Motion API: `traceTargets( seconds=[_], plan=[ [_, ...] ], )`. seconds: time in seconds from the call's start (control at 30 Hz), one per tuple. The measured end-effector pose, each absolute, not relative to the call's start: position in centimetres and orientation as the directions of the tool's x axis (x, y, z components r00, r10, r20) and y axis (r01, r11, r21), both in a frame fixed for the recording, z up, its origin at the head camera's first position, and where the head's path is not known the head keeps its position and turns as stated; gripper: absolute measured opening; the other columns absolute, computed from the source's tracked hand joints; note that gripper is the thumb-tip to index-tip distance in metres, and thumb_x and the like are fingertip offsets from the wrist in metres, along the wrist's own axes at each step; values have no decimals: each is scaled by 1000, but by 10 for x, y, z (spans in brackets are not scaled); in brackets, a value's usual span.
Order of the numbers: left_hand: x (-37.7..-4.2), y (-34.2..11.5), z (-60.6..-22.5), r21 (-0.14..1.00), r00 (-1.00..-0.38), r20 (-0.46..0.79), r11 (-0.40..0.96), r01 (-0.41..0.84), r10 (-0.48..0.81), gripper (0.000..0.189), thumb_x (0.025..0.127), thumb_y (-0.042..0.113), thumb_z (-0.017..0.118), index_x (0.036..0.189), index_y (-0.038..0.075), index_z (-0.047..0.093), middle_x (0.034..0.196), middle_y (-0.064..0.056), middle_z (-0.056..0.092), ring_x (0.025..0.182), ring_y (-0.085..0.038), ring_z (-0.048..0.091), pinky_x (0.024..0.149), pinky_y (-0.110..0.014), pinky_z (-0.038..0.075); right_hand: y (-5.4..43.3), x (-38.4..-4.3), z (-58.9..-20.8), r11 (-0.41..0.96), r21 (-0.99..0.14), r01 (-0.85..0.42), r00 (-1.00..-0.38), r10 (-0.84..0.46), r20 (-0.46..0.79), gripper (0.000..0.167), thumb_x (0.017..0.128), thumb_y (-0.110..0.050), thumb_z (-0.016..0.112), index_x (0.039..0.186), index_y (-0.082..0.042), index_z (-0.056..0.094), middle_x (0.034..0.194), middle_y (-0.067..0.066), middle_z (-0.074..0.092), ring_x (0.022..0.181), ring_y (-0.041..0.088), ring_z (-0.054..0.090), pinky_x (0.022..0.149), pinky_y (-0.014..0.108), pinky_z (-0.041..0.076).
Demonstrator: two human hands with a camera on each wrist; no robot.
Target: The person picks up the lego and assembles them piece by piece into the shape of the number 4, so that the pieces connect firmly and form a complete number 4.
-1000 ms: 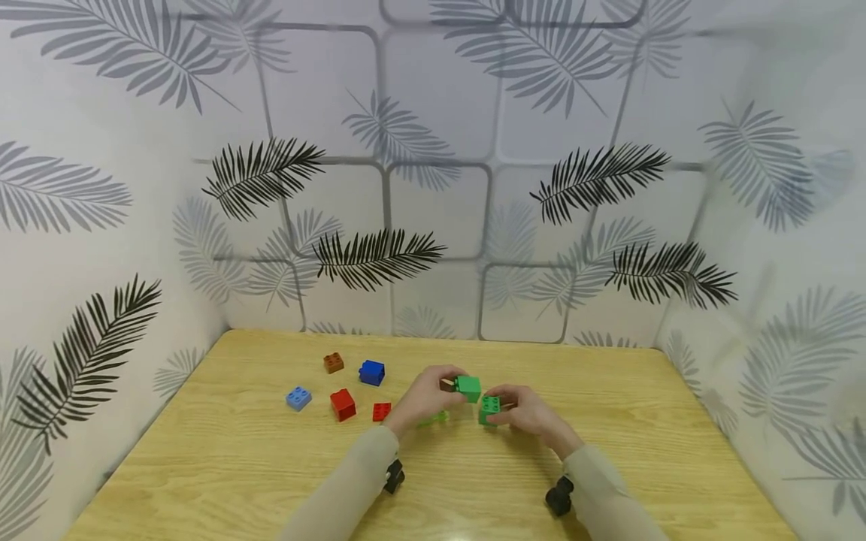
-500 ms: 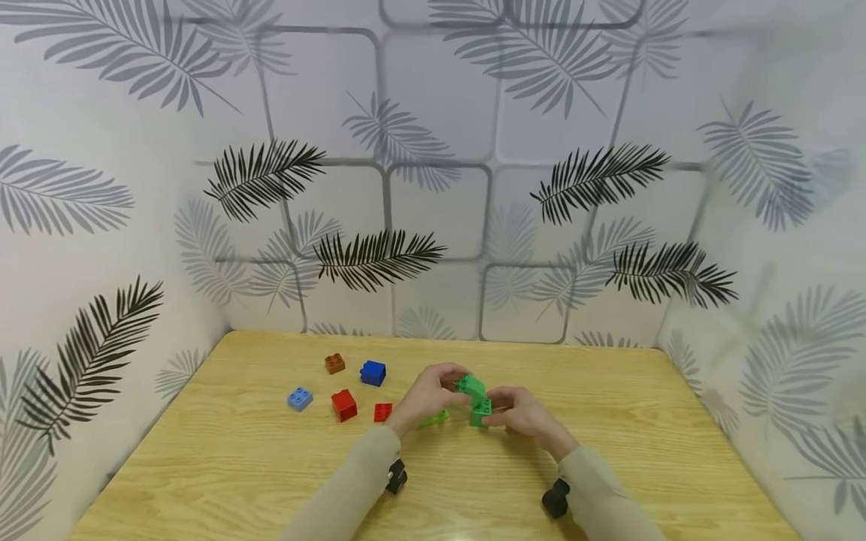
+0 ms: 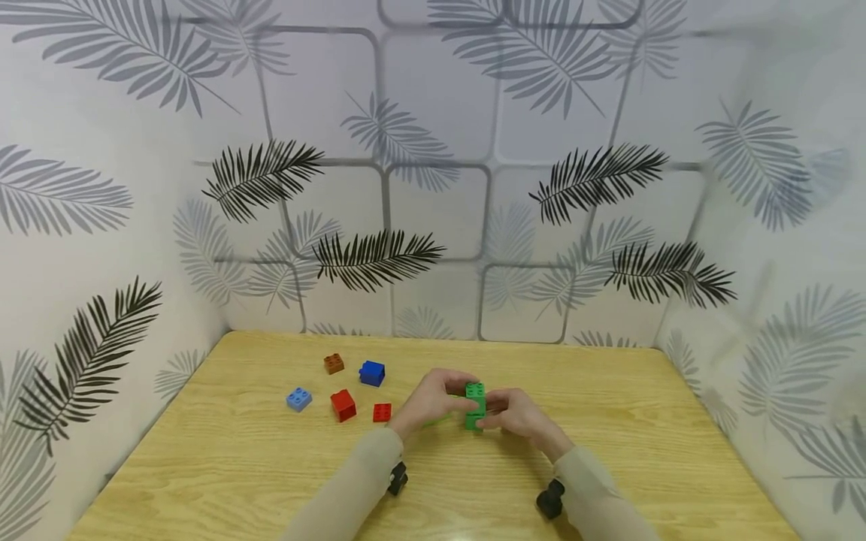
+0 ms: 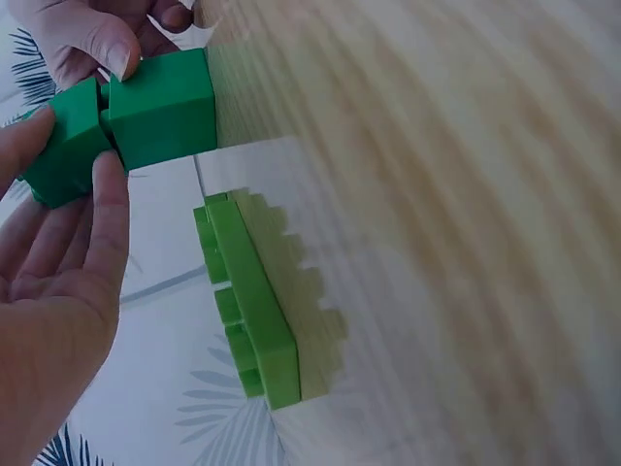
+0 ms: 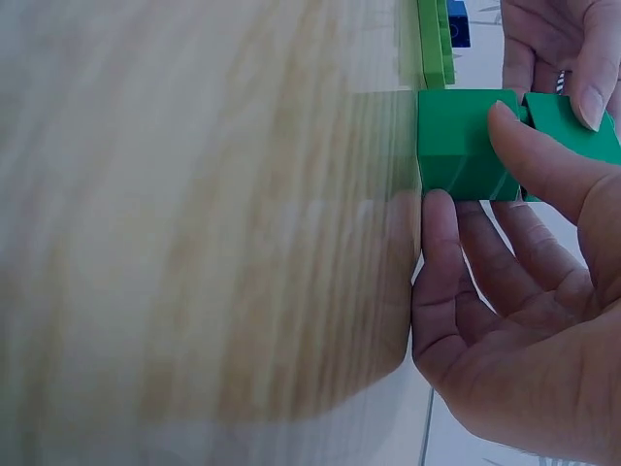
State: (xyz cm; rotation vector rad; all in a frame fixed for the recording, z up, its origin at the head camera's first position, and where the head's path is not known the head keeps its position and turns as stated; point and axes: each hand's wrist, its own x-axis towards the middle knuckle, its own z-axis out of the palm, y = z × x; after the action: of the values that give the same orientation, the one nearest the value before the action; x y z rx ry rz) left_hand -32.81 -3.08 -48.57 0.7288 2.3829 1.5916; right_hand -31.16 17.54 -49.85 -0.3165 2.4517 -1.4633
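Two green building bricks stand one above the other on the table. My left hand point(image 3: 433, 398) pinches the upper green brick point(image 4: 70, 146) between thumb and fingers. The lower green brick point(image 5: 466, 141) rests on the wood, gripped by my right hand point(image 3: 521, 415) with its thumb on one side and fingers on the other. In the left wrist view the upper brick sits slightly tilted, with a narrow gap along the seam. Lying beside them, partly hidden behind my left hand in the head view, is a long light-green brick point(image 4: 254, 301) with studs.
Left of my hands lie a flat red brick point(image 3: 382, 412), a taller red brick point(image 3: 343, 405), a dark blue brick point(image 3: 372, 373), a brown brick point(image 3: 334, 364) and a light blue brick point(image 3: 298, 399). A leaf-patterned wall point(image 3: 433, 300) stands behind the wooden table point(image 3: 467, 496).
My left hand has turned the upper green brick from lying sideways to studs up and brought it onto the lower one. My right hand has shifted slightly left with the lower brick.
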Motion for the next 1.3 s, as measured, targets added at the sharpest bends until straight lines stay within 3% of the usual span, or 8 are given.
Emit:
traceTargets(
  seconds=[0.27,0.5,0.67,1.0,1.3],
  plan=[
    [-325,-34,-478,877,-828,81,356,324,555,44,91,13,70,134,9,61,121,-4,69,109,-17,66,95,-36,53,173,-313,-501,467,-883,-43,-945,-307,-116,40,84,-15,78,120,-4,67,108,5,72,101,20,66,91,42,52],
    [-329,-34,-480,830,-813,100,403,386,573,34,88,19,74,122,18,67,109,6,72,99,-7,66,88,-28,53,174,-313,-501,465,-884,-43,-944,-310,-117,39,83,-15,79,119,-4,68,106,5,73,98,17,67,91,40,52],
    [-330,-33,-481,815,-799,109,406,413,592,33,88,16,75,121,18,70,109,5,73,98,-7,67,83,-24,54,174,-311,-499,467,-883,-47,-948,-298,-107,39,82,-12,79,118,-2,69,106,8,73,98,19,67,91,40,53],
    [-333,-35,-482,833,-795,74,401,381,602,35,87,15,75,121,21,71,111,6,73,102,-8,67,88,-28,55,177,-308,-498,391,-918,-63,-933,-350,-85,43,84,-12,77,124,2,65,114,15,71,103,22,67,88,37,55],
    [-333,-38,-484,870,-782,68,347,351,620,32,86,14,76,117,21,72,108,6,74,99,-10,68,88,-28,54,176,-302,-498,312,-950,-22,-959,-275,-68,44,84,-16,79,122,-2,63,117,11,68,107,21,65,89,33,55]
  ],
)
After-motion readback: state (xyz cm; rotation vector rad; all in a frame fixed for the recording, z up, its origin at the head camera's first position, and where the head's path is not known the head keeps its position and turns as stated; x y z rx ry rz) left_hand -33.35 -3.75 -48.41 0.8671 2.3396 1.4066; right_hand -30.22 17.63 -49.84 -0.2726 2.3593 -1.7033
